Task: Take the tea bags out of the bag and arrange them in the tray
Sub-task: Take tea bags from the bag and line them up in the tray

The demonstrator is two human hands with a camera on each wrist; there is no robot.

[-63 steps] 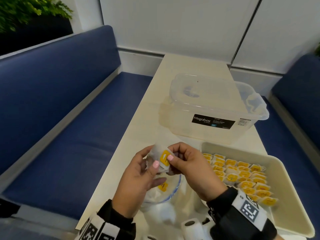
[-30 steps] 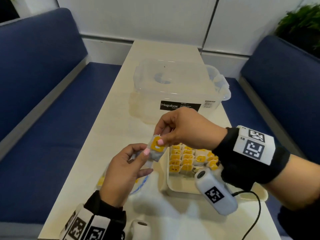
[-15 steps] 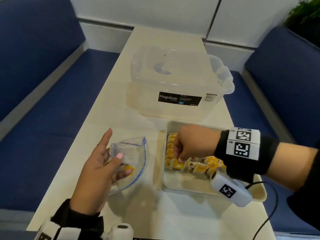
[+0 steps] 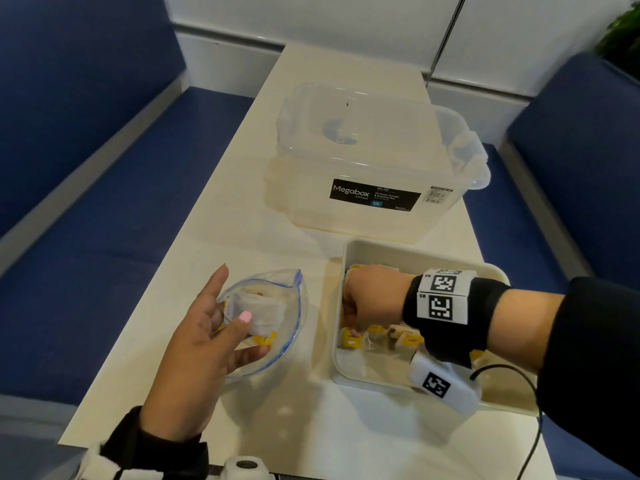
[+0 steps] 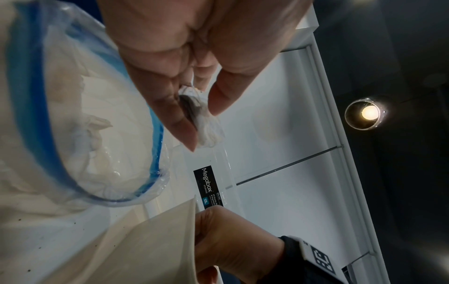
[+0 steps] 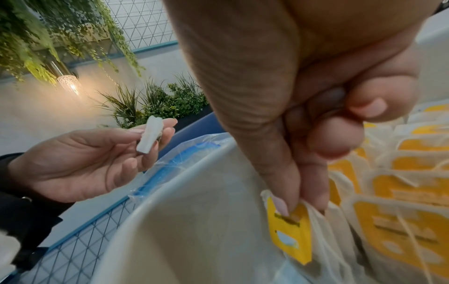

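Note:
My left hand (image 4: 239,327) pinches a white tea bag (image 4: 258,311) between thumb and fingers, just above the mouth of the clear zip bag (image 4: 287,327) with a blue seal. The left wrist view shows that tea bag (image 5: 205,124) held at the fingertips. More tea bags lie in the zip bag (image 5: 85,134). My right hand (image 4: 353,327) reaches down into the cream tray (image 4: 415,252) at its left side. Thumb and forefinger pinch a yellow-tagged tea bag (image 6: 289,230) against the tray wall (image 6: 194,221). Rows of tea bags (image 6: 401,192) fill the tray beside it.
A clear lidded Megabox storage box (image 4: 374,161) stands behind the tray on the narrow pale table (image 4: 242,220). Blue bench seats (image 4: 104,202) run along both sides. A cable (image 4: 533,441) trails from my right wrist over the table's near right edge.
The two hands, close together above the table a second ago, have parted. My right hand carried a yellow-tagged tea bag down into the tray. My left hand dropped toward the zip bag with another.

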